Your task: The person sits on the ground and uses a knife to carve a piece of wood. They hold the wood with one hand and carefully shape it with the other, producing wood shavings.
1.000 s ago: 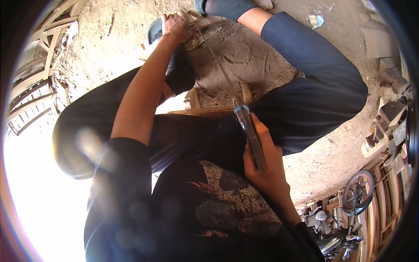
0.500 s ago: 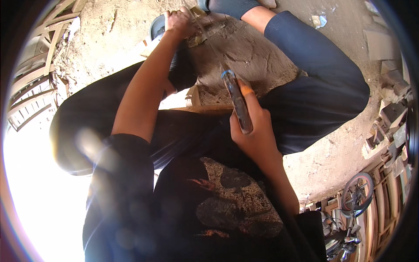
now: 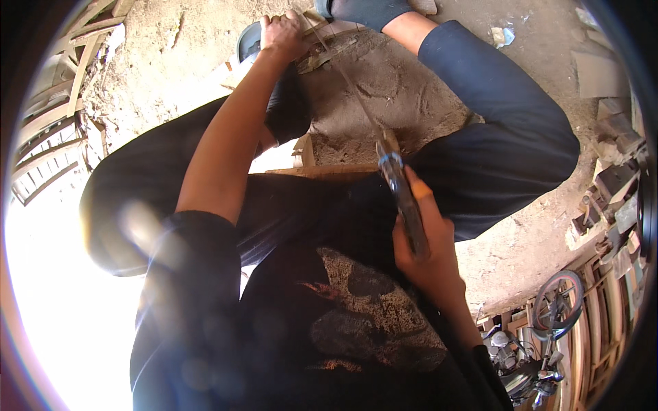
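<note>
My left hand is stretched out at the top and shut on a pale piece of wood that lies on the dirt ground between my knees. My right hand is close to my chest, shut on the dark handle of a hand saw. The saw's thin blade runs up and to the left from the handle to the wood by my left hand. I sit low with my knees spread, in dark trousers and a dark printed shirt.
A low wooden seat or block shows under me. Wooden slatted frames stack at the left. Wood offcuts and more frames lie at the right, with a bicycle wheel at the lower right. Strong glare fills the lower left.
My right hand pushed the saw forward toward the wood, then drew it back toward my chest. My left hand stayed on the wood.
</note>
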A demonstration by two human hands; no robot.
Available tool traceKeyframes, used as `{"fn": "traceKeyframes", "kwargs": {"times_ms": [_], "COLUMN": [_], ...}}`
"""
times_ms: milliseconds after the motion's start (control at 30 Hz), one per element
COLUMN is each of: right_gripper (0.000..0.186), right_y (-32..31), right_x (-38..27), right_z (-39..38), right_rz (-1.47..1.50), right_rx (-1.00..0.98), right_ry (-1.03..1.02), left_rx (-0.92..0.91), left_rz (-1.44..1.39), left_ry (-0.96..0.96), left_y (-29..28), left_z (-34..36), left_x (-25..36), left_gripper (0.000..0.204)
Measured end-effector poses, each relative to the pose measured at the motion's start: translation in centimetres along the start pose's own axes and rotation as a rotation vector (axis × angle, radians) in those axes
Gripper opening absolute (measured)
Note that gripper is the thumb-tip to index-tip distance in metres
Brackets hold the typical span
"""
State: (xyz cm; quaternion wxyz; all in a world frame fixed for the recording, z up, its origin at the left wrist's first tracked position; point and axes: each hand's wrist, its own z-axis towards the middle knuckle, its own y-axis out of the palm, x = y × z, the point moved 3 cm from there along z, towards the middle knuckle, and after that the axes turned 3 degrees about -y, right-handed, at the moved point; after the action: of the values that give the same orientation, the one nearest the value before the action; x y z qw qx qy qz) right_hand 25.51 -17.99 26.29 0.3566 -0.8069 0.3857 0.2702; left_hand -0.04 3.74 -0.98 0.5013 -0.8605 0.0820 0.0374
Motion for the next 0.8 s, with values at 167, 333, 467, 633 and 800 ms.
{"fn": "traceKeyframes", "kwargs": {"times_ms": [167,333,467,633,800], "right_gripper": [0.07,0.064,0.061,0.065,0.06], "right_y": [1.5,0.6,1.7,0.7,1.2], "right_x": [0.5,0.6,-0.1,0.5,-0.7], "right_z": [3.7,-0.6,3.4,0.9,2.9], "right_rz": [0.046,0.076,0.083,0.079,0.058], "right_rx": [0.018,0.015,-0.011,0.01,-0.015], "right_ry": [-0.17,-0.015,-0.059,-0.029,-0.052], "left_rx": [0.006,-0.018,-0.015,0.045,-0.006], "left_rz": [0.005,0.003,-0.031,-0.022,-0.031], "left_ry": [0.021,-0.001,0.004,0.017,0.027], "left_y": [0.0,-0.9,-0.4,0.2,-0.6], "left_z": [0.0,-0.6,-0.2,-0.3,-0.6], "left_x": [-0.1,0.2,-0.3,-0.3,0.0], "left_gripper": [0.083,0.079,0.076,0.078,0.079]}}
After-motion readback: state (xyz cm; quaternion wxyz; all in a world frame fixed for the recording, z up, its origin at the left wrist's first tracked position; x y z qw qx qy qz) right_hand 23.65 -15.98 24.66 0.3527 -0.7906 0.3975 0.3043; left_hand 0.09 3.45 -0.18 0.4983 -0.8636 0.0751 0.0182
